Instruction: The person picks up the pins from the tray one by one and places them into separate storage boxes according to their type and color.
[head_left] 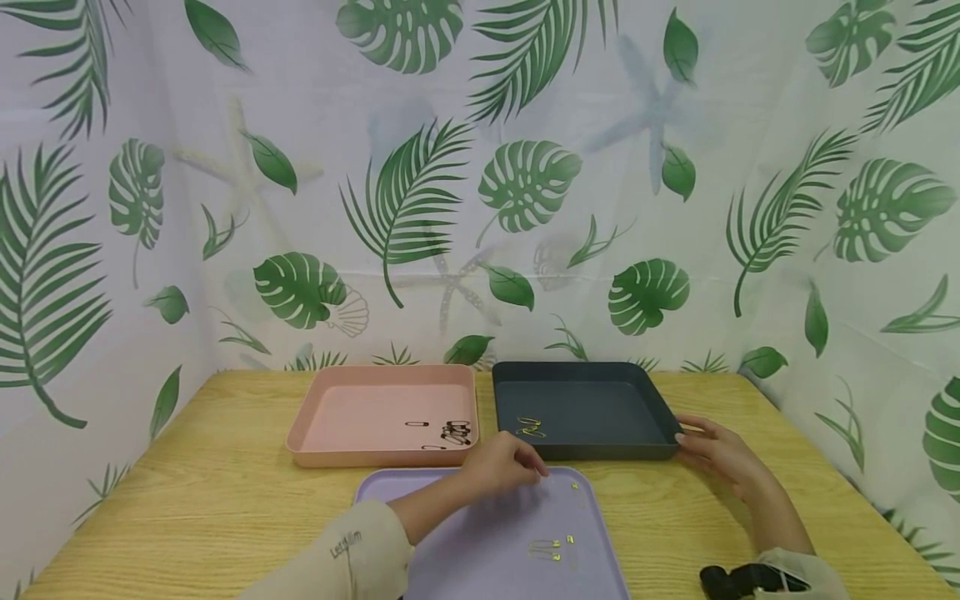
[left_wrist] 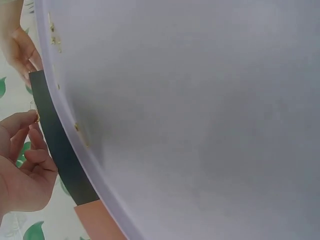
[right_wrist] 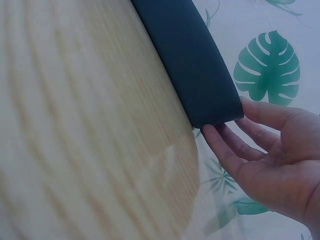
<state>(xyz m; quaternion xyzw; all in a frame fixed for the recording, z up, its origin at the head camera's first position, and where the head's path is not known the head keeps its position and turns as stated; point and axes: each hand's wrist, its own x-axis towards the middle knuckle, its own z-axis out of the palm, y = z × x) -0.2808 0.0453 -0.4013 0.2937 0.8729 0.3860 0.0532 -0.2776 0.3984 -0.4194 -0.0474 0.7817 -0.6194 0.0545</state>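
Over the far part of the lilac tray (head_left: 465, 575), my left hand (head_left: 498, 468) pinches a gold safety pin (left_wrist: 35, 113) between thumb and fingertip, as the left wrist view shows. Several more gold safety pins (head_left: 555, 544) lie on that tray's right side. My right hand (head_left: 722, 457) touches the right front corner of the dark blue-green tray (head_left: 600, 452) with extended fingers; the right wrist view shows its fingertips against the tray's end wall. A few gold safety pins (head_left: 531, 431) rest at the left of the dark tray.
A pink tray (head_left: 360, 457) stands left of the dark one, with several black safety pins (head_left: 456, 432) mostly in its right front corner. All the trays are on a wooden table (head_left: 202, 492). Behind hangs a leaf-patterned cloth (head_left: 480, 208).
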